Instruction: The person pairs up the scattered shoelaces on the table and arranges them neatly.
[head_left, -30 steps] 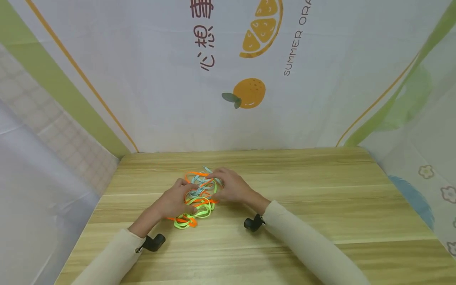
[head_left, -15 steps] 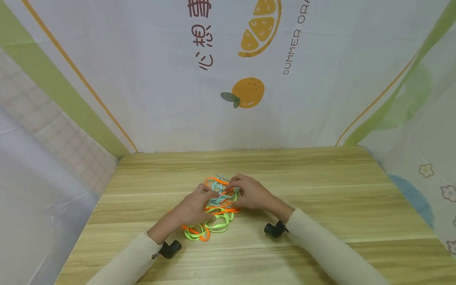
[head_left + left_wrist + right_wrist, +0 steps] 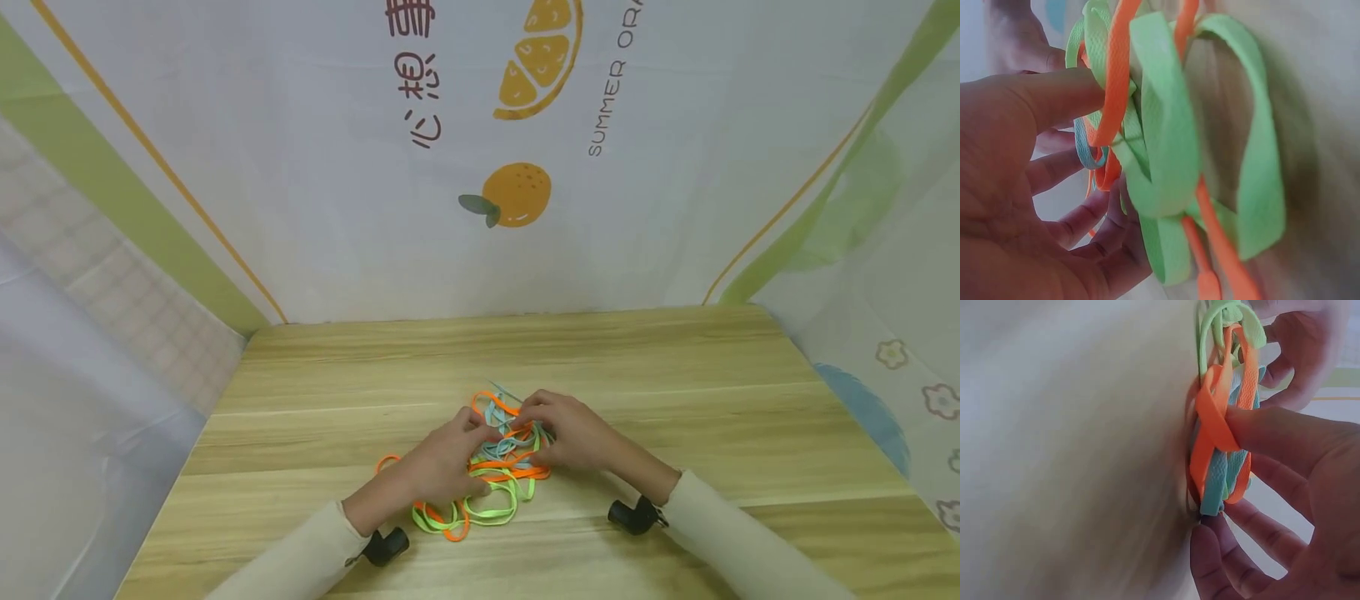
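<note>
A loose tangle of flat shoelaces lies between my two hands in the head view: neon green (image 3: 491,522), orange (image 3: 536,472) and light blue (image 3: 497,451). From the left, my left hand (image 3: 442,463) grips the pile, its thumb against the green and orange loops (image 3: 1166,125) in the left wrist view and its fingers bent at the far side. My right hand (image 3: 576,431) holds the other end. Its thumb presses an orange lace (image 3: 1213,422) in the right wrist view, fingers curled beside the blue lace (image 3: 1215,481). The inner strands are partly hidden.
The wood-grain table (image 3: 675,358) extends on both sides of the hands. A white curtain (image 3: 337,208) with orange prints hangs behind its back edge, and more cloth hangs at left and right. A black camera (image 3: 386,547) sits on the left wrist, another (image 3: 632,516) on the right.
Both hands have slid to the right and toward the near edge, and the shoelace tangle has travelled with them. Some green and orange loops trail at its left.
</note>
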Demonstrator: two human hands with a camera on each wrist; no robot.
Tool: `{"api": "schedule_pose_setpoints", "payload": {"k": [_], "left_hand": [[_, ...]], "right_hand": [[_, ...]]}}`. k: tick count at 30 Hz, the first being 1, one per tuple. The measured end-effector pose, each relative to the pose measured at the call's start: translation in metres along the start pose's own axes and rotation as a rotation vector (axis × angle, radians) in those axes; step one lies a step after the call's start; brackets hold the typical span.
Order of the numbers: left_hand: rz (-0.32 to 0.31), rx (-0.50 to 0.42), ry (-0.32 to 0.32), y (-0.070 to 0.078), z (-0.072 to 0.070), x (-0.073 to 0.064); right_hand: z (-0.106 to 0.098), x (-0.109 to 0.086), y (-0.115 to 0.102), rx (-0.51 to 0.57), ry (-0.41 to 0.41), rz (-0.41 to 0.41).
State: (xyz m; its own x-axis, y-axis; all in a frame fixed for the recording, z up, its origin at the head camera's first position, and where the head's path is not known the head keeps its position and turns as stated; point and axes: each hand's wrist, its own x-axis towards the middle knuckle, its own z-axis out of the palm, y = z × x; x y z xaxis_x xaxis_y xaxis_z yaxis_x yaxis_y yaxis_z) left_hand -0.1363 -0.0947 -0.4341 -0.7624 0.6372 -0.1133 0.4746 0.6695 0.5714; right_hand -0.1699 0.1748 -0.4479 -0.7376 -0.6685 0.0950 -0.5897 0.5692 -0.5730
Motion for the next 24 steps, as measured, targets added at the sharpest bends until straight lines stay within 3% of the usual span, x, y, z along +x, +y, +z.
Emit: {"api": "schedule_pose_setpoints", "payload": {"k": [11, 20, 24], "left_hand": [[0.044, -0.009, -0.047, 0.024, 0.010, 0.000], [0.077, -0.035, -0.033, 0.032, 0.016, 0.009], [0.063, -0.044, -0.036, 0.035, 0.016, 0.010]], "right_hand": [[-0.003, -0.042, 0.002, -0.049, 0.041, 0.019], [-0.010, -0.067, 0.006, -0.051, 0.088, 0.009], [-0.012, -0.076, 0.007, -0.058, 0.102, 0.018]]}}
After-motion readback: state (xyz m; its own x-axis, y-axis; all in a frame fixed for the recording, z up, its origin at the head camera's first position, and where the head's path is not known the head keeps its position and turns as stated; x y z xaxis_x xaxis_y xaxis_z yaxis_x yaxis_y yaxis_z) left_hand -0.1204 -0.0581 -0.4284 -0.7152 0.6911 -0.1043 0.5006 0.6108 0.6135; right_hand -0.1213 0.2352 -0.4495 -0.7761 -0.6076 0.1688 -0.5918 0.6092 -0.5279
